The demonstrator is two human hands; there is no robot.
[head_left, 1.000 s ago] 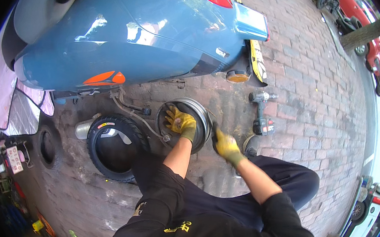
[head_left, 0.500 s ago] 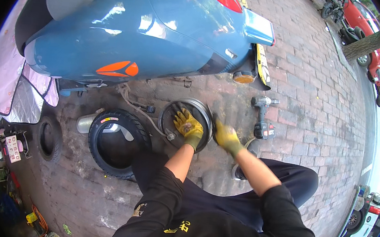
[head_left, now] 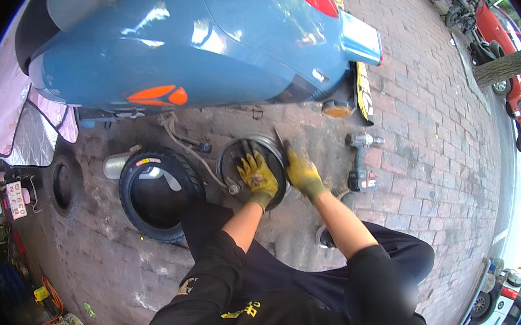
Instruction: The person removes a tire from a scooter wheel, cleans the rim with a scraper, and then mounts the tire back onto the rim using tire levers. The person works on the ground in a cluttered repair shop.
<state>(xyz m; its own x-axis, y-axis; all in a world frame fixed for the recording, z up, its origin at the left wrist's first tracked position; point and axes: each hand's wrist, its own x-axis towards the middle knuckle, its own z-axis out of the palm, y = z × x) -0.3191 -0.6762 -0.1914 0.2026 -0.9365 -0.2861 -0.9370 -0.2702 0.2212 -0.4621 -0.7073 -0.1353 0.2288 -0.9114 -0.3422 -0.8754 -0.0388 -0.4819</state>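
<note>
A dark wheel with a bright metal rim (head_left: 264,140) stands on the brick ground between my hands. My left hand (head_left: 258,176), in a yellow work glove, lies on the wheel's dark face with its fingers spread. At the wheel's right edge, my gloved right hand (head_left: 303,171) is closed round a thin, flat metal tool (head_left: 278,135). The tool's tip points up past the rim; its exact kind does not show. Left of the wheel lies a black tyre (head_left: 131,211) with a coloured label. A cable (head_left: 201,160) runs from beneath the scooter to the wheel's left side.
A blue scooter body (head_left: 177,48) spans the upper area. A cordless impact wrench (head_left: 358,166) lies right of the wheel. A second, smaller tyre (head_left: 58,199) and assorted tools (head_left: 19,258) are at the left. Brick paving (head_left: 419,171) stretches right towards parked vehicles.
My right hand has moved slightly up and left along the rim, and the tool now leans with its tip up and left. The left hand stays on the wheel.
</note>
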